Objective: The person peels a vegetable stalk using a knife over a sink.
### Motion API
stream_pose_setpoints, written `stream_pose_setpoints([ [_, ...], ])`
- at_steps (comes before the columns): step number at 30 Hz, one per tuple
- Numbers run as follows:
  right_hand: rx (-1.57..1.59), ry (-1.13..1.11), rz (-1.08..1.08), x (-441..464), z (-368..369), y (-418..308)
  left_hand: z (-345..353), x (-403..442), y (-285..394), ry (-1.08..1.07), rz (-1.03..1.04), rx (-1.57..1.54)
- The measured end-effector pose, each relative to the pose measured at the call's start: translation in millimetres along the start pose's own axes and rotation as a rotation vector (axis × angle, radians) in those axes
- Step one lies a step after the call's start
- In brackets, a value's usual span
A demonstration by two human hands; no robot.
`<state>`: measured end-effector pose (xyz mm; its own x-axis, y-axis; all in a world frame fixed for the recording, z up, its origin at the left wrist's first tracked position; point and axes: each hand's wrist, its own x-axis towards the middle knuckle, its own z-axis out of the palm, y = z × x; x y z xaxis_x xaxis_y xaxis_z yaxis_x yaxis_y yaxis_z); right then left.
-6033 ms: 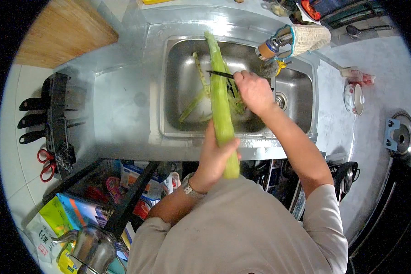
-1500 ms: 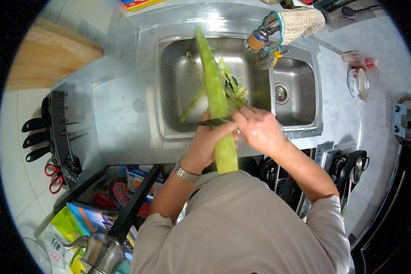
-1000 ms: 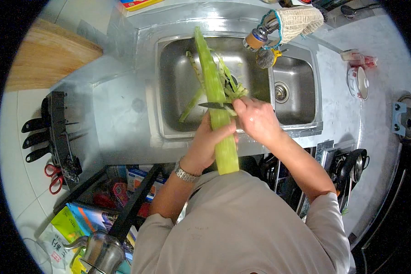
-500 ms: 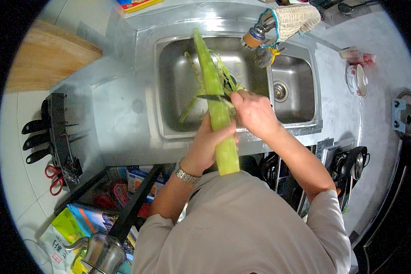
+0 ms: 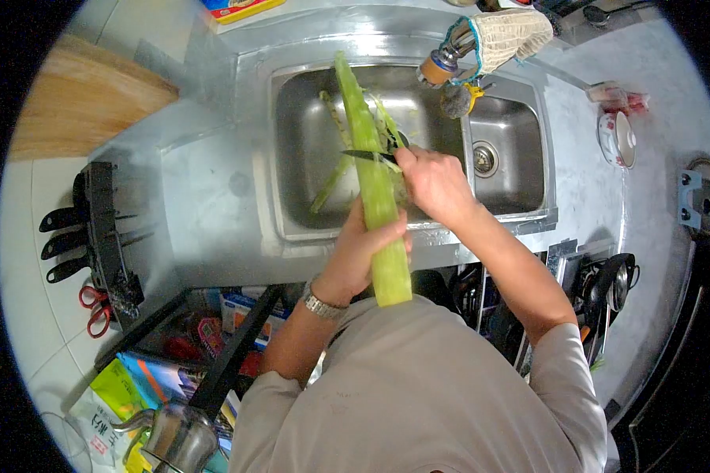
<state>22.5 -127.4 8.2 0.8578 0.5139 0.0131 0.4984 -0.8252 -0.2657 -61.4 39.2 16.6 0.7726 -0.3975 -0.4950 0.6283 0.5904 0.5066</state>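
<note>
A long pale-green stalk slants from my shirt up over the large sink basin. My left hand is wrapped round its lower part, with the thumb across the top. In my right hand is a dark-bladed knife; the blade lies across the stalk at about mid-length, and the fingers hide the handle. Green peelings and strips lie in the basin on both sides of the stalk.
The small basin is at the right, with the faucet and a scrubber above. A knife rack with red scissors is at the left. A wooden board and a floral bowl flank the sink.
Over the last second and a half, the knife and my right hand have moved up along the stalk, away from my body. My left hand keeps its hold on the lower part.
</note>
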Motion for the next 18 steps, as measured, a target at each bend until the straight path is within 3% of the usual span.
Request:
stream_pose_setpoints([
  [13, -0.06, 0.102, 0.035, 20.9, 24.7, 16.6, 2.9, -6.1, 1.5, 0.0, 0.009, 0.027],
  [16, 0.003, 0.091, 0.071, 20.0, 26.1, 21.3, 3.3, -6.4, 0.3, -0.008, 0.007, 0.058],
  [18, 0.366, 0.05, 0.288, 15.6, 39.8, 27.6, 2.0, -4.8, -1.1, -0.008, 0.022, 0.052],
])
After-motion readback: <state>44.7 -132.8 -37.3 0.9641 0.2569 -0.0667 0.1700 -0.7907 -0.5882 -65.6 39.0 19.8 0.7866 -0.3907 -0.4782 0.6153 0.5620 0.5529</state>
